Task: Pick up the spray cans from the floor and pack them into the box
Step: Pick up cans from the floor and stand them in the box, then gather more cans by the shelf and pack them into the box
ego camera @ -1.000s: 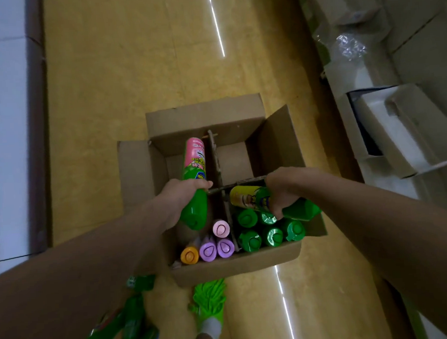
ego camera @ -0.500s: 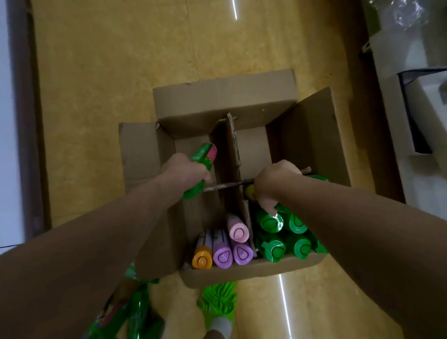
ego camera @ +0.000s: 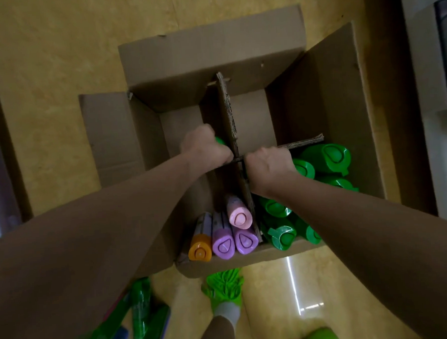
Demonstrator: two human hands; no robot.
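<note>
Step in hand: lowering cans into box (ego camera: 325,107). Left hand (ego camera: 205,147) grip curled round green-capped can (ego camera: 219,140), far-left cell. Right hand (ego camera: 269,167) fist-closed among green cans (ego camera: 325,158), near-right cell; what it holds hidden. Next, likely: release, reach spare cans on floor (ego camera: 141,311).

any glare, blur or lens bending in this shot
Head view: a bright streak of glare lies on the floor just below the box; the spray cans on the floor at bottom left are smeared with blur; the wide lens makes both forearms balloon toward the frame edges; the caps in the box stay fairly sharp, as do the left hand and right hand.
</note>
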